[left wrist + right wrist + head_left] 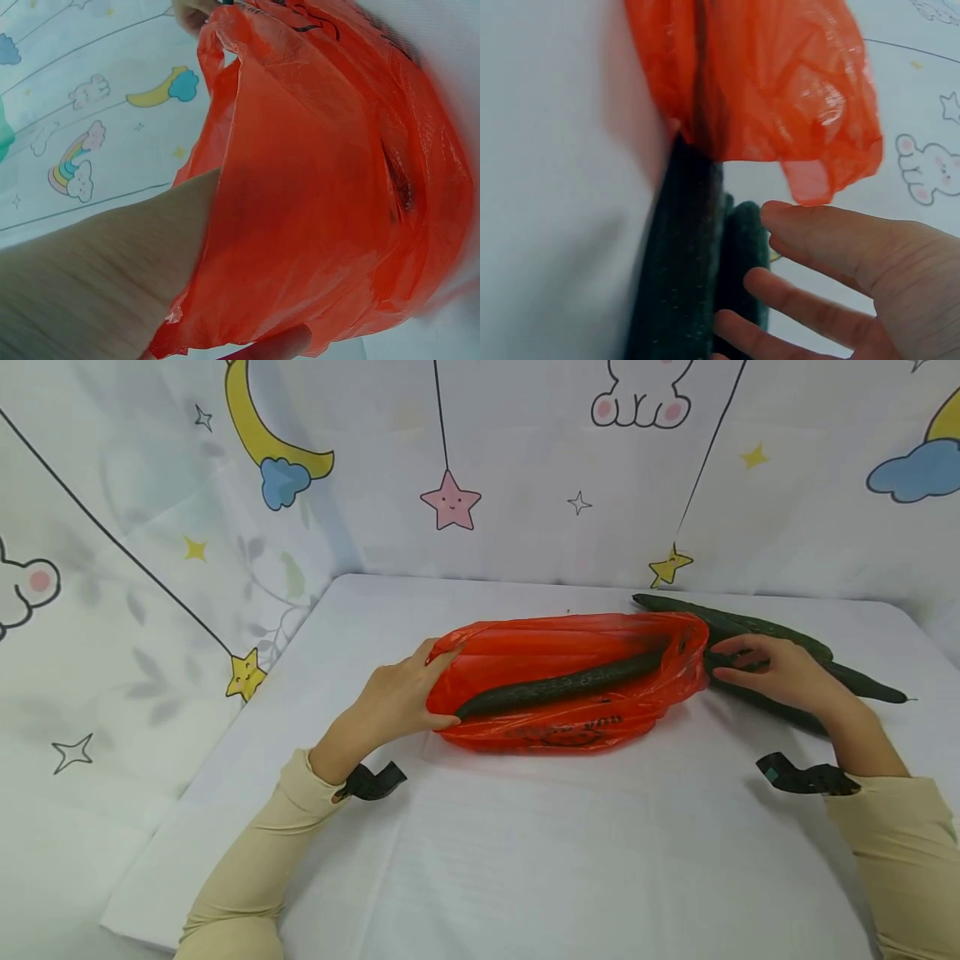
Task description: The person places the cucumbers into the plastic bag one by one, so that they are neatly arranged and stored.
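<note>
A crinkled red plastic bag (555, 635) lies lengthwise across the table, a long dark green cucumber (562, 683) showing at its front. My left hand (393, 697) grips the bag's left end, thumb low and index finger high; its other fingers are hidden. In the left wrist view, red film (300, 195) covers part of this hand. By the bag's right end, my right hand (787, 668) hovers over more cucumbers with its fingers apart and loosely bent. From the right wrist, one cucumber (679, 262) reaches up to the bag's edge, and nothing is pinched between the fingers.
At the back right lies a cucumber (750, 627), another with a thin stem end (866, 682) pointing right, and a third (780, 708) lower down. A white cloth covers the table (525, 852). Behind stands a white backdrop (525, 435) with cartoon stars and moons.
</note>
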Action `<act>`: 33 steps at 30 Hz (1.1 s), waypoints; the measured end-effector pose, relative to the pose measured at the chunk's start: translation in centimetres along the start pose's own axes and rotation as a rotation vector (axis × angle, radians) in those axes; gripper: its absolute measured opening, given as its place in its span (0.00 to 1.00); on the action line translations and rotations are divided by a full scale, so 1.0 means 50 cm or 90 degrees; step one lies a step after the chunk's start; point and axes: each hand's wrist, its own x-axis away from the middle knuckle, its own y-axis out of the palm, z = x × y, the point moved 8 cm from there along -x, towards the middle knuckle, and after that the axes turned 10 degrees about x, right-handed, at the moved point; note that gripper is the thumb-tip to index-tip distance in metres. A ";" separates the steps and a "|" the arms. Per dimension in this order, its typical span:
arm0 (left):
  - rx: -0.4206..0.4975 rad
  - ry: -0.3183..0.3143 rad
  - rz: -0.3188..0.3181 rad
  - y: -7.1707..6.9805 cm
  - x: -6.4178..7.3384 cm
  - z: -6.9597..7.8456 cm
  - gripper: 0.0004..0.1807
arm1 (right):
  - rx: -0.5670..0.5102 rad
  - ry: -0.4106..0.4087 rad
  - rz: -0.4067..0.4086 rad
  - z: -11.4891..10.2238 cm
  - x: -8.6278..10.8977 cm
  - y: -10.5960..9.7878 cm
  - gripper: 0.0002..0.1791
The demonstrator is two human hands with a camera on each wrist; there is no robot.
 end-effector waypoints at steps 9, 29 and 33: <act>-0.007 0.009 0.008 -0.001 -0.001 0.002 0.49 | -0.011 0.015 -0.041 0.023 -0.002 0.033 0.26; -0.009 0.009 0.004 -0.002 -0.001 0.002 0.49 | 0.034 0.021 -0.073 0.044 -0.011 0.070 0.32; -0.002 0.012 0.007 0.000 0.000 0.002 0.49 | 0.042 0.029 -0.054 0.044 -0.012 0.067 0.29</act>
